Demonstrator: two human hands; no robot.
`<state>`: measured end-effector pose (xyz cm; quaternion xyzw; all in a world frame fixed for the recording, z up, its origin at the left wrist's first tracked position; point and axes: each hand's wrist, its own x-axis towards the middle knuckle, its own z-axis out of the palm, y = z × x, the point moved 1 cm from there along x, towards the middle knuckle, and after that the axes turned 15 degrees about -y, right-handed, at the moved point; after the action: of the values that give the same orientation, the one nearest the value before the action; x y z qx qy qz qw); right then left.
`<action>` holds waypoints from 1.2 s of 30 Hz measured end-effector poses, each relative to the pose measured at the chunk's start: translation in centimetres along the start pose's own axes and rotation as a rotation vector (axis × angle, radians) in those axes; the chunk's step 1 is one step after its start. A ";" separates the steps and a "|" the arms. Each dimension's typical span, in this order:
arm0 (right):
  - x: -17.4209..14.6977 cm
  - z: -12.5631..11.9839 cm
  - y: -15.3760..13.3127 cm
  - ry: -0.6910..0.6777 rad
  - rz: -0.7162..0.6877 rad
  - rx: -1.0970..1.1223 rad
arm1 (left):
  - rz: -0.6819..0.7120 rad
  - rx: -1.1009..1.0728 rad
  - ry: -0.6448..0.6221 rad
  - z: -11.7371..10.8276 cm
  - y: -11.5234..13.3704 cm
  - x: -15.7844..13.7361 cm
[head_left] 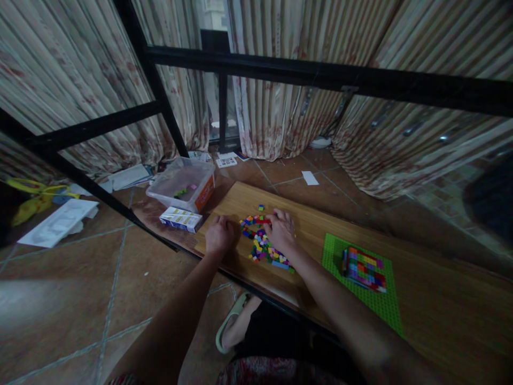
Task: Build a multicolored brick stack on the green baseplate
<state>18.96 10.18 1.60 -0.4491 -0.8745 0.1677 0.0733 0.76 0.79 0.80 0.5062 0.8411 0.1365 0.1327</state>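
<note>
My left hand [219, 235] rests on the wooden tabletop, left of a heap of small toy bricks [262, 248]. Its fingers are curled closed, and whatever lies inside them, if anything, is hidden. At the heap's upper right side, my right hand [281, 231] has its fingertips closed on a long red toy brick [261, 221]. The loose bricks are of many colours, with a long blue one [280, 264] at the near edge. A small blue and green piece [261, 207] sits apart, beyond the heap.
On the right, a green baseplate [332, 251] carries a multicoloured brick build [364, 267]. A clear plastic box [180, 184] with a few bricks and a white-purple carton [181, 219] stand left of the wooden table [312, 214]. Black metal bars [256, 65] cross beyond it.
</note>
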 end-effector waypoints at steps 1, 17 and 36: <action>0.3 0.0 -0.2 -0.018 0.031 0.010 | -0.004 0.001 -0.002 0.0 0.0 0.0; -1.5 -1.5 -1.5 -0.027 -0.085 -0.037 | -0.032 0.031 0.002 -0.3 -0.1 0.3; -2.0 -2.3 -2.8 0.043 -0.070 0.093 | -0.004 0.125 0.033 -0.8 -0.1 0.6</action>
<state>18.64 7.56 4.75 -0.4178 -0.8792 0.1957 0.1188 0.11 1.17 1.47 0.5094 0.8512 0.0915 0.0872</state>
